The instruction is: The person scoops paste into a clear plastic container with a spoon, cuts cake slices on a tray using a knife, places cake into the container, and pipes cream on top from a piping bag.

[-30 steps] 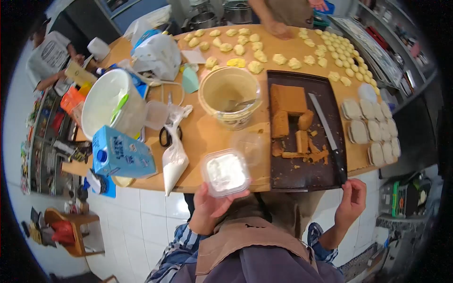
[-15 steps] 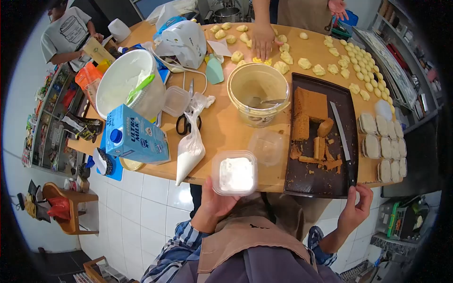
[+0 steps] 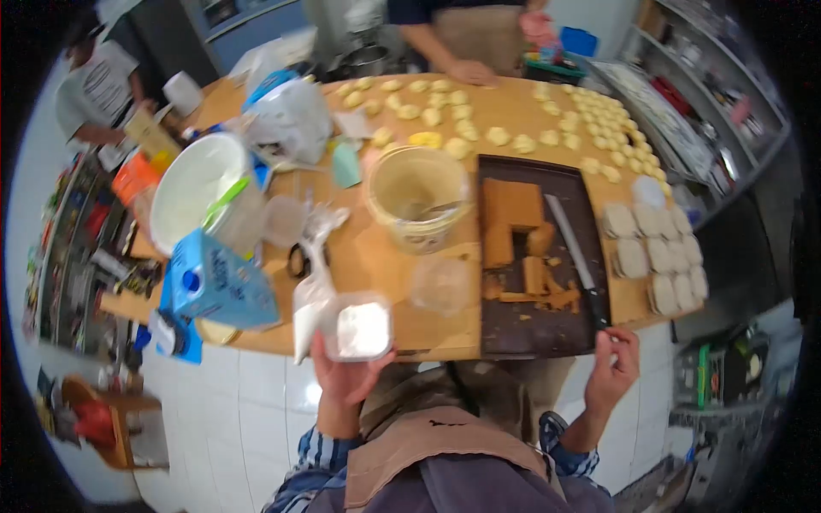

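Observation:
My left hand (image 3: 349, 376) holds a small clear square container (image 3: 363, 327) with white cream in it, at the table's front edge. Just behind the container lies a piping bag (image 3: 311, 299) of white filling, partly covered by it. My right hand (image 3: 612, 366) is at the front right corner of the dark tray (image 3: 530, 339), fingers pinched near the end of a knife (image 3: 571, 242); whether they grip anything is too small to tell. Brown cake (image 3: 513, 206) with cut pieces and crumbs lies in the tray. A clear lid (image 3: 440, 284) lies left of the tray.
A cream bucket (image 3: 418, 192) with a utensil stands mid-table. At left are a white bowl (image 3: 201, 186) and a blue milk carton (image 3: 223, 282). Filled containers (image 3: 658, 256) are stacked at right, dough pieces (image 3: 522, 144) behind. One person stands across the table, another at far left.
The view has shifted. My left hand has carried the cream container left, over beside the piping bag. My right hand stays by the tray corner. The person opposite has drawn a hand back from the dough.

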A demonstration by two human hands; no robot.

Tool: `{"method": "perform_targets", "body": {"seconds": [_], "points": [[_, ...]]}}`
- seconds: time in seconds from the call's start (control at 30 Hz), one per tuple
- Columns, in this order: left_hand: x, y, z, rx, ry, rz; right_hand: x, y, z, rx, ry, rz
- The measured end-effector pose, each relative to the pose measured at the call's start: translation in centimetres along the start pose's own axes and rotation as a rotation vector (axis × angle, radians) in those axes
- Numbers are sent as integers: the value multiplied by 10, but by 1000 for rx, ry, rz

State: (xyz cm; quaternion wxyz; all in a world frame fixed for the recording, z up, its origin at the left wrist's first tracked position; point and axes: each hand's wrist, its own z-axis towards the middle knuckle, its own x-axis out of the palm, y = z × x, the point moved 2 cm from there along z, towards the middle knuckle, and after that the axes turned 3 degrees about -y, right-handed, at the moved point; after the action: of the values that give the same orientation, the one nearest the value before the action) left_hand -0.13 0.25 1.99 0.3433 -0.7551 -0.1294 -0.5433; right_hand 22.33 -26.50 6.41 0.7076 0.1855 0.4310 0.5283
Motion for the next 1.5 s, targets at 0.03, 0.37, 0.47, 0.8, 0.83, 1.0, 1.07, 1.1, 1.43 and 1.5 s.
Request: {"method": "perform_targets", "body": {"seconds": [0.03, 0.37, 0.47, 0.8, 0.83, 1.0, 1.07, 1.1, 1.43, 1.5], "points": [[-3, 2, 0, -19, 0, 1, -3, 6, 3, 1, -5, -38], [-24, 6, 9, -43, 132, 191, 2, -4, 48, -44, 98, -556], [-21, 6, 11, -30, 97, 289, 17, -15, 51, 62, 258, -713], [-27, -4, 16, 86, -181, 650, 31, -35, 47, 147, 329, -837], [-24, -4, 15, 120, -224, 687, 29, -36, 47, 110, 283, -798], [-43, -6, 22, 330, -376, 775, 15, -30, 38, 167, 178, -517], [-54, -8, 27, 378, -400, 805, 8, -22, 33, 163, 155, -423], [-47, -6, 26, 341, -405, 869, 5, -18, 30, 165, 147, -367], [-3, -4, 15, 353, -320, 1223, -43, -9, 3, 259, 126, -208], [-3, -1, 11, 392, -352, 1218, -49, -16, -6, 286, 141, -129]]}}
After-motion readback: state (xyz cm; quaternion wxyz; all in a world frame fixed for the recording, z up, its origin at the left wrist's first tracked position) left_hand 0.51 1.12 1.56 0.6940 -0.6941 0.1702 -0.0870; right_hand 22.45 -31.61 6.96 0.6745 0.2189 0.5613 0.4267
